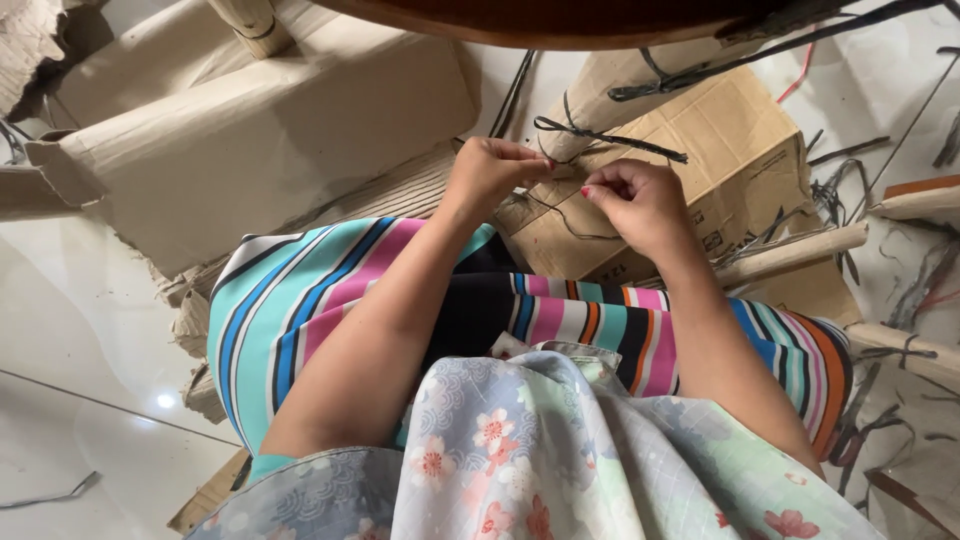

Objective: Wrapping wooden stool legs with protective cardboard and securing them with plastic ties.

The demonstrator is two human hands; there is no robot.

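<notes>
Left hand [488, 170]: grip pressed together, thumb and forefinger pinching a thin dark strap [600, 135] where it wraps the end of a paper-wrapped furniture leg [610, 100]. Wrist bent slightly, knuckles facing up, forearm running back toward the lap.

Right hand [635, 200]: grip also pressed together, fingertips curled inward with painted nails visible, pinching a fine strand just beside the left hand. Whether this strand is the same strap cannot be told. The hands sit close together, nearly touching, both held above the knees.

The strap is knotted around the wrapped leg, its loose tails sticking out to the right over a brown cardboard box [690, 180]. The leg slopes up to a dark wooden furniture edge [560, 25] at the top of the view.

Surroundings: the person is seated, in a striped skirt [300, 300] and a floral top [560, 450]. A large sheet of cardboard wrapping [270, 130] lies to the left on a pale glossy floor [80, 330]. Further wrapped legs [800, 255] and cut strap scraps [900, 290] lie on the right.
</notes>
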